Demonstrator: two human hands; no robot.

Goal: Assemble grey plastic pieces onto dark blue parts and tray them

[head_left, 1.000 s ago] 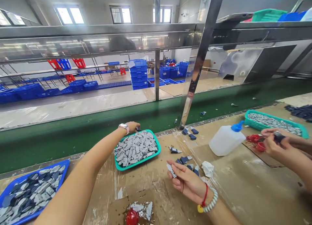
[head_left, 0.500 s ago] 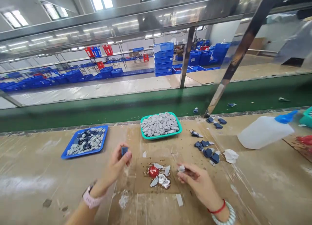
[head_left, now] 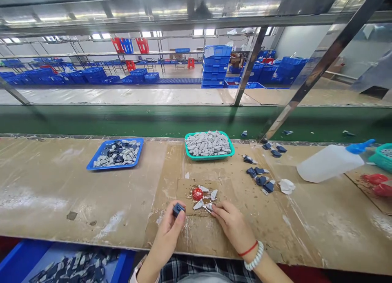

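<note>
My left hand (head_left: 169, 230) is closed on a small dark blue plastic piece (head_left: 178, 209), held up just above the bench near its front edge. My right hand (head_left: 230, 223) reaches toward a cardboard pad (head_left: 186, 189); its fingertips pinch a small grey piece (head_left: 209, 207) at the pad's edge. On the pad sit a red cap (head_left: 197, 194) and several grey pieces (head_left: 213, 194) smeared with white glue. A teal tray (head_left: 228, 154) of grey pieces stands behind the pad.
A blue tray (head_left: 92, 165) of mixed grey and dark pieces sits at left. Loose dark blue pieces (head_left: 261, 178) and a white squeeze bottle (head_left: 329, 163) lie at right. A green conveyor belt (head_left: 122, 121) runs behind the bench. A blue bin (head_left: 18, 260) sits below the bench edge.
My left hand came back from the teal tray carrying a dark blue piece and now holds it near the pad. My right hand lowered to the pad. The view tilted down.
</note>
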